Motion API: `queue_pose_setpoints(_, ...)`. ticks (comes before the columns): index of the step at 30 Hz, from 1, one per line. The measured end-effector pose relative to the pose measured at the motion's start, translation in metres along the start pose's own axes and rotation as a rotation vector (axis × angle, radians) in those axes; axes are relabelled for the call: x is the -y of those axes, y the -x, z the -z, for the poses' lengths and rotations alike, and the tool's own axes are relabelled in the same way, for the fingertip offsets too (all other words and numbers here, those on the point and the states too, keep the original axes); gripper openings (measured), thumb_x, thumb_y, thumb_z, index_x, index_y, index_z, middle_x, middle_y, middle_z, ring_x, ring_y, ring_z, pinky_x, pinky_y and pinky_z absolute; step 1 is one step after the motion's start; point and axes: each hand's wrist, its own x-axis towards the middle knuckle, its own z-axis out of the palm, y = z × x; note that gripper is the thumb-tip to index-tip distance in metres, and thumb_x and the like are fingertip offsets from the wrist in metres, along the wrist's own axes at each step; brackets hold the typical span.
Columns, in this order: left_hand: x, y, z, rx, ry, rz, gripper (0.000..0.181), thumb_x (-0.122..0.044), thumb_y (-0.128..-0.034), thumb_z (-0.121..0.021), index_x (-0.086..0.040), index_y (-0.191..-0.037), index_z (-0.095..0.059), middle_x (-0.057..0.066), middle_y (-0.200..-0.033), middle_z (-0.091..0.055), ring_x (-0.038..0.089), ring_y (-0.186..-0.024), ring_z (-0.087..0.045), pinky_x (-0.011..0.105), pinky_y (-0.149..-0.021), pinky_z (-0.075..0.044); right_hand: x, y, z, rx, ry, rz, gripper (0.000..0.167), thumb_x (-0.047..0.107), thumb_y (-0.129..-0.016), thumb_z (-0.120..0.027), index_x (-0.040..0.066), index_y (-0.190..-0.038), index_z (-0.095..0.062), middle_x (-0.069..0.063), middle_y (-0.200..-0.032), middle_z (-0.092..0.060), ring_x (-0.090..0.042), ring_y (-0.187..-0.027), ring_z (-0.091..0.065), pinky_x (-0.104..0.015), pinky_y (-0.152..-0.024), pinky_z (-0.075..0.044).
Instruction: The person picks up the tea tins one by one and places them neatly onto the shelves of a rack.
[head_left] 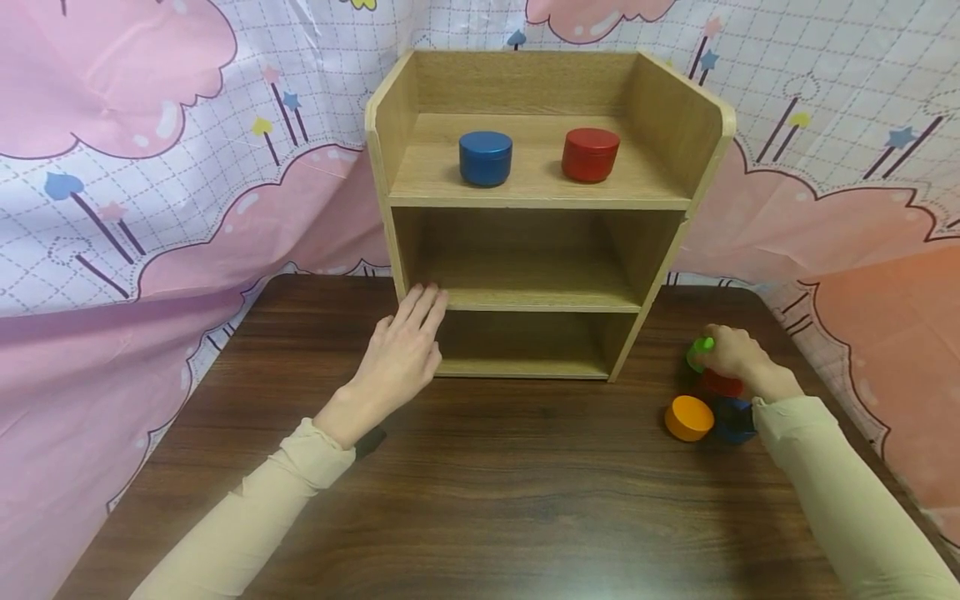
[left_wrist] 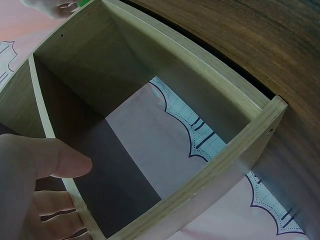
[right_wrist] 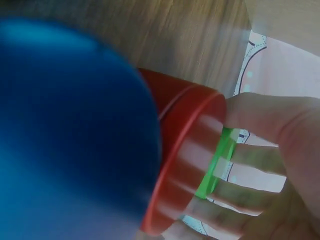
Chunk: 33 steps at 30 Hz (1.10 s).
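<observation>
Shelf unit (head_left: 525,82) at the table's (head_left: 525,500) back, cloth (head_left: 315,208) behind it! Up top, left tin (head_left: 486,160) and right tin (head_left: 590,156), well apart. Left hand (head_left: 397,354) by the middle board's left end. Right of the unit: front-left pot (head_left: 689,419), front-right pot (head_left: 737,423) just beside it, middle pot (head_left: 722,384) behind them, rear piece (head_left: 697,357) furthest back, right hand (head_left: 738,357) there.
</observation>
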Motion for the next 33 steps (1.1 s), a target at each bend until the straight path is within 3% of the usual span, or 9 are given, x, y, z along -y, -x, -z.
queue_pose_setpoints(13,-0.001,-0.001,-0.001,0.003,-0.037,0.013,0.064,-0.015,-0.0902,-0.054,-0.006,-0.150,-0.031,0.013,-0.155,-0.035,0.030,-0.144,-0.032,0.049,-0.086,-0.053,0.020,0.011,0.022,-0.066,-0.047,0.038,0.062,0.026,-0.084,-0.066,-0.008,-0.131,-0.044,-0.031,-0.102,-0.059,-0.035,-0.077,-0.058,-0.036,-0.057,-0.046)
queue_pose_setpoints(24,-0.002,-0.001,-0.001,0.000,-0.039,0.008,0.064,-0.015,-0.0899,-0.054,-0.006,-0.149,-0.032,0.013,-0.155,-0.035,0.030,-0.144,-0.033,0.048,-0.085,-0.054,0.037,0.019,0.041,-0.127,-0.018,0.112,0.060,0.024,-0.084,-0.067,-0.009,-0.129,-0.046,-0.031,-0.100,-0.060,-0.036,-0.076,-0.057,-0.040,-0.057,-0.046)
queue_pose_setpoints(33,-0.003,-0.002,-0.001,-0.001,-0.043,0.009,0.065,-0.014,-0.0895,-0.055,-0.005,-0.149,-0.032,0.014,-0.154,-0.036,0.031,-0.143,-0.033,0.048,-0.083,-0.055,0.060,0.029,0.057,-0.164,0.013,0.177,0.059,0.026,-0.084,-0.069,-0.007,-0.128,-0.050,-0.029,-0.098,-0.062,-0.034,-0.075,-0.056,-0.035,-0.056,-0.041)
